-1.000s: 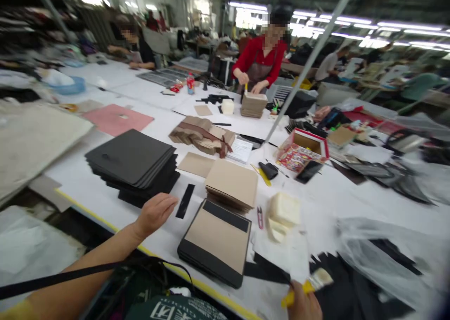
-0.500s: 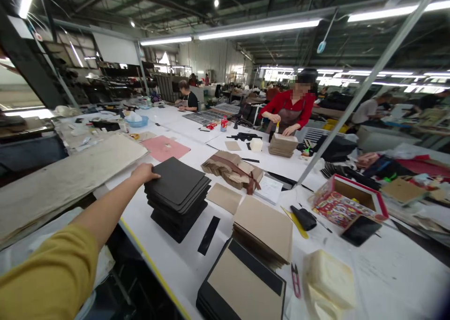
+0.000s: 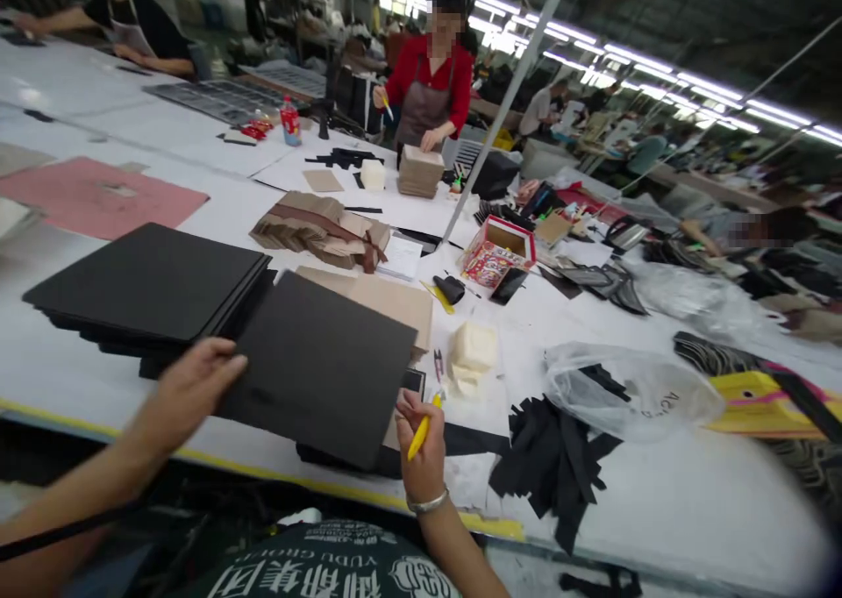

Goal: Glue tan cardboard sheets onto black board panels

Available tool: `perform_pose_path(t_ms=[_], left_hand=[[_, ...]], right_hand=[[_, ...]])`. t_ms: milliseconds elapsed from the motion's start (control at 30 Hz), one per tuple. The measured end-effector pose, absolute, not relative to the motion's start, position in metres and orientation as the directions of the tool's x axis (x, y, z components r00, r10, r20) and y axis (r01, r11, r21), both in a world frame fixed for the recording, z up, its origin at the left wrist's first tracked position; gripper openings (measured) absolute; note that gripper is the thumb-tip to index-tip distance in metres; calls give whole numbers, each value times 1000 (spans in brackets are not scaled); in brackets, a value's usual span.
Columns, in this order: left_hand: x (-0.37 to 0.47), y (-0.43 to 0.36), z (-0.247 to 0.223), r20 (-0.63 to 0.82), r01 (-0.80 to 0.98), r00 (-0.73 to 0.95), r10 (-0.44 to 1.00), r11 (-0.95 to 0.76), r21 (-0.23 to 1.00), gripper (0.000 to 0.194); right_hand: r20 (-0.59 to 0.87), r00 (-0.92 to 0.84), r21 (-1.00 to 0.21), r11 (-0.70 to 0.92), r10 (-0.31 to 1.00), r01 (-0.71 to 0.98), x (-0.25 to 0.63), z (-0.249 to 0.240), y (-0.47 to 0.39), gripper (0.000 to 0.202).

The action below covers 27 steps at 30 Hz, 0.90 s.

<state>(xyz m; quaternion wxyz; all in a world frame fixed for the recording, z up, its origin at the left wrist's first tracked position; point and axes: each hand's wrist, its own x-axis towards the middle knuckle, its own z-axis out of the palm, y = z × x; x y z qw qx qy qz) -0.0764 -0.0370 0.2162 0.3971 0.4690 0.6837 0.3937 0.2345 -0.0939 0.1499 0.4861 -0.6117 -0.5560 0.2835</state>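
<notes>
In my left hand (image 3: pixel 197 383) is the left edge of a black board (image 3: pixel 322 361), thumb on top. The board is tilted above the table and partly covers the tan boards behind it. My right hand (image 3: pixel 421 440) is closed around a slim yellow-handled tool (image 3: pixel 424 427), whose tip I cannot make out. Its fingers are beside the board's right edge; whether they touch it I cannot tell. A stack of black boards (image 3: pixel 151 278) stands left of my left hand. Tan boards (image 3: pixel 395 300) lie behind the raised one.
Black fabric strips (image 3: pixel 553 458) and a clear plastic bag (image 3: pixel 631 392) lie to the right. Thread snips (image 3: pixel 438 366) and a cream block (image 3: pixel 474 348) are behind my right hand. A slanted metal pole (image 3: pixel 503 111) rises near a red box (image 3: pixel 500 252). Across the table stands a co-worker.
My left hand has lifted a black board off the stack and brought it rightward. My right hand has come into view with the yellow-handled tool. The camera has turned right and down.
</notes>
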Motion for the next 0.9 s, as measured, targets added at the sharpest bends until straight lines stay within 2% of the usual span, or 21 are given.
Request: perform_pose_path(t_ms=[33, 100, 267, 500, 700, 900], left_hand=[[-48, -42, 196, -256, 183, -139, 957, 279, 943, 39], [-2, -47, 160, -352, -20, -36, 935, 351, 936, 39], [36, -43, 113, -470, -238, 5, 883, 457, 857, 36], [27, -44, 111, -515, -185, 33, 857, 512, 839, 33], [25, -51, 114, -488, -156, 150, 860, 508, 847, 59], [19, -54, 112, -435, -148, 124, 892, 450, 881, 52]], right_hand=[[174, 279, -888, 28, 944, 459, 238, 145, -93, 23], [157, 381, -813, -99, 911, 573, 251, 133, -92, 29], [119, 430, -682, -241, 895, 691, 280, 97, -87, 37], [81, 392, -669, -242, 916, 703, 277, 90, -87, 37], [64, 401, -673, -258, 914, 694, 276, 91, -82, 37], [123, 376, -659, -208, 918, 723, 272, 94, -80, 38]])
